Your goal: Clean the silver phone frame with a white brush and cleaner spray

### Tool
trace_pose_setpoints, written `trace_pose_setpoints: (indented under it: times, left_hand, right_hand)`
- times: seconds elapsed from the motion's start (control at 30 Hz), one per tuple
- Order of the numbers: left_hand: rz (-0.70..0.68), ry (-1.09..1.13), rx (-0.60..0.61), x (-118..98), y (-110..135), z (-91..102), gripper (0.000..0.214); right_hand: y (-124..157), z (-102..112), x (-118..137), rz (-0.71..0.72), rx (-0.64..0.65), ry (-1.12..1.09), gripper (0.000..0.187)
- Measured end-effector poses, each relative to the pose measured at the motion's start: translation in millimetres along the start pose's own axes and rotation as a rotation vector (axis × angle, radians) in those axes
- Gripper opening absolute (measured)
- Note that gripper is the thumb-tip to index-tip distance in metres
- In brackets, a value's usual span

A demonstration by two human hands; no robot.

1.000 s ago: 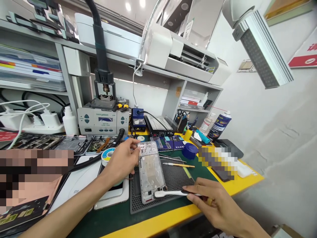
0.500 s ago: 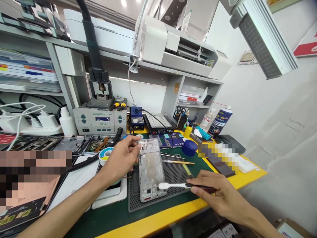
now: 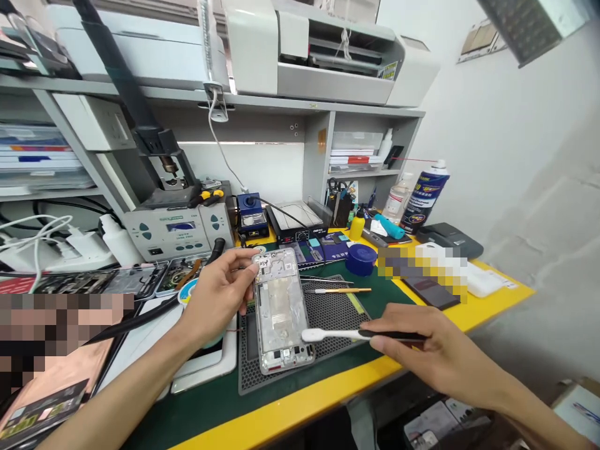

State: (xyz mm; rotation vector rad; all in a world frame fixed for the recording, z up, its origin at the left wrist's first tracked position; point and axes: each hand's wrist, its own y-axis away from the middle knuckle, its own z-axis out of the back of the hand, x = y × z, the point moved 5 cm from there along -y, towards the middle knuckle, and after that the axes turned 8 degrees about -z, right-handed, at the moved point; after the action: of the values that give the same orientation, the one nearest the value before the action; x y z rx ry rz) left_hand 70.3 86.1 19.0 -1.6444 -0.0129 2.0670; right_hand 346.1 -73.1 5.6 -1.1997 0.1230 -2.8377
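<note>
two bare hands are being used over the honeycomb mat (image 3: pixel 332 319). by the left hand (image 3: pixel 218 294), with thumb and fingers pinched together, the pale phone frame (image 3: pixel 281 312) is being gripped at its upper left edge; it is being held over the mat, though whether its lower end is being supported there cannot be told. at the frame's right edge, the white head of the brush (image 3: pixel 344 335) is being brought a little farther up than a second ago, so the small parts along the bottom end are being left more exposed and the work is apparently being carried along that side; contact between bristles and frame cannot be made out. by the right hand (image 3: pixel 422 340), closed around the black handle, the brush is being held nearly level.

as for writing, "lead free" is being shown on the grey station (image 3: pixel 178 231), its finer print being lost. on the frame's white label (image 3: pixel 261 264), handwriting is being displayed upside down, too small to be read. chinese characters are being borne by the blue box (image 3: pixel 338 254), and farther right, lettering on the blue spray can (image 3: pixel 424 197) is being seen without being reliably readable
</note>
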Motion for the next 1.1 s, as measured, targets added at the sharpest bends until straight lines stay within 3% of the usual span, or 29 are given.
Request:
trace_pose_setpoints:
  times: [0.2, 0.47, 0.8, 1.03, 1.1]
  left_hand:
    - [-0.02, 0.016, -0.038, -3, 0, -1.5, 0.049]
    - [0.027, -0.098, -0.024, 0, -4, -2.6, 0.04]
    - [0.143, -0.184, 0.028, 2, -3, -7.1, 0.033]
    - [0.107, -0.202, 0.014, -3, 0, -3.9, 0.031]
    - [0.083, -0.207, 0.004, -6, 0, -4.2, 0.03]
  right_hand:
    - [-4, -11, -14, -0.043, -0.016, -0.086, 0.031]
    - [2, -9, -12, 0.045, -0.005, 0.003, 0.027]
    - [-15, -21, 36, 0.236, 0.059, 0.255, 0.026]
    - [-14, -9, 33, 0.06, 0.151, 0.339, 0.028]
    - [-12, -7, 37, 0.087, 0.128, 0.373, 0.028]
